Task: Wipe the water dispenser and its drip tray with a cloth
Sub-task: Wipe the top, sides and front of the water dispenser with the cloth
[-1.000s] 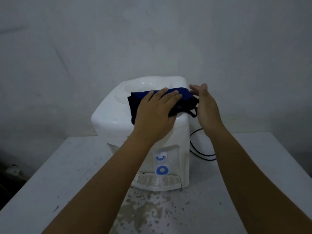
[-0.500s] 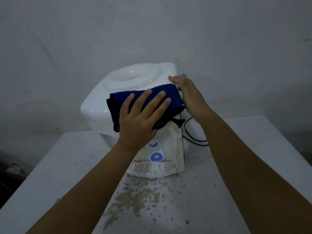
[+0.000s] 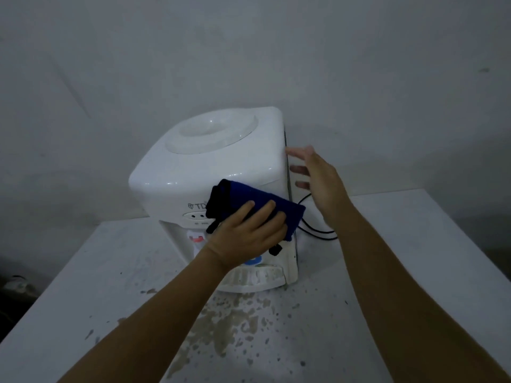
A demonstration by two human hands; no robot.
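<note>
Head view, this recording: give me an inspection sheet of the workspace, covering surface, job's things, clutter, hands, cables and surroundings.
Surface: white table, stained and speckled brownish in front of the dispenser.
Job's things: white water dispenser upright on the table; blue cloth, folded, against its upper front face; drip tray at the base looks grimy.
Clutter: nothing seen.
Hands: left hand presses the cloth to the front with straight fingers; right hand is open beside the dispenser's right side, whether touching is unclear.
Cables: black cable lies on the table right of the dispenser.
Surroundings: plain grey wall behind; dark floor area lower left, too dim to read.
</note>
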